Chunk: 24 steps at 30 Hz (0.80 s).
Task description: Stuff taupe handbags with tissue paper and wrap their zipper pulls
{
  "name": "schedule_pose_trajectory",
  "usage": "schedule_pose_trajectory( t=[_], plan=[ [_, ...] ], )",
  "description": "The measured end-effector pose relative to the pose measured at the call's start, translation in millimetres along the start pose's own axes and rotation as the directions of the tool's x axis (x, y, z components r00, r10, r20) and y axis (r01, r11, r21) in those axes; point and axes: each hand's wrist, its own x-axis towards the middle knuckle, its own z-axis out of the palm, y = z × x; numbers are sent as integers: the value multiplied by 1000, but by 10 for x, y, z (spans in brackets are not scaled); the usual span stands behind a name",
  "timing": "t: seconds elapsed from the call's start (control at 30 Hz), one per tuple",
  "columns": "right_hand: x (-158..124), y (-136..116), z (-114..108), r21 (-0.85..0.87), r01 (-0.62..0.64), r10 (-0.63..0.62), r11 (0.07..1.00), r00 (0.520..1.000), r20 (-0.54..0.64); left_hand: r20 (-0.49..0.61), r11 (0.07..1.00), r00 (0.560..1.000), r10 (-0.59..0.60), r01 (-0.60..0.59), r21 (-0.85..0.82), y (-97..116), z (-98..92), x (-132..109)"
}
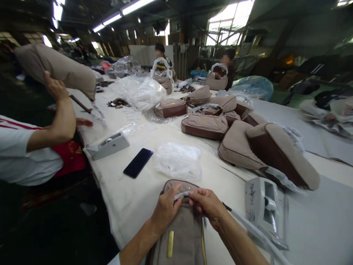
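Observation:
Right below me lies a taupe handbag (182, 235) with dark piping, a gold plate and a yellow zip at its right side. My left hand (167, 206) is closed, pinching one end of a whitish wrapping strip (181, 195) near the bag's far end. Fingers of my right hand (205, 204) are closed on the strip's other end. Whether the strip covers a strap beneath cannot be made out. A wrapped strap (256, 230) runs from beside my right forearm toward the lower right.
Ahead lie a stack of clear plastic bags (178, 161) and a phone (138, 162). Tape dispensers stand left (110, 144) and right (260, 202). Several taupe bags (205, 123) are heaped ahead right. At left, a co-worker's arm (59, 117) lifts a large bag (59, 68); others sit across the table.

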Motion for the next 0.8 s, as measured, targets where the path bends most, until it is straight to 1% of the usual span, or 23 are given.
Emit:
schedule_pose_trajectory(
  t=[0.07,0.13,0.33,0.43,0.53,0.63,0.8],
  plan=[
    [81,-17,4,-31,-36,37,999,999,17,-6,1000,1000,-18,18,-13,4,7,-14],
    [128,-45,9,-61,-71,72,996,997,18,-6,1000,1000,-11,11,-7,6,13,-29],
    [187,-124,78,-153,-177,172,972,984,-47,-5,989,990,138,-137,53,-12,39,-58],
    [191,-167,117,-210,-209,195,955,977,-83,-3,975,981,194,-193,108,-23,53,-52],
    [203,-200,150,-257,-224,201,940,973,-114,-35,962,971,236,-228,153,-28,65,-44],
    [220,-222,171,-287,-232,202,929,971,-131,-36,969,976,216,-209,130,-21,61,-37],
    [162,-252,171,-259,-257,231,931,965,-124,56,983,990,133,-139,120,6,20,-13]
  ],
)
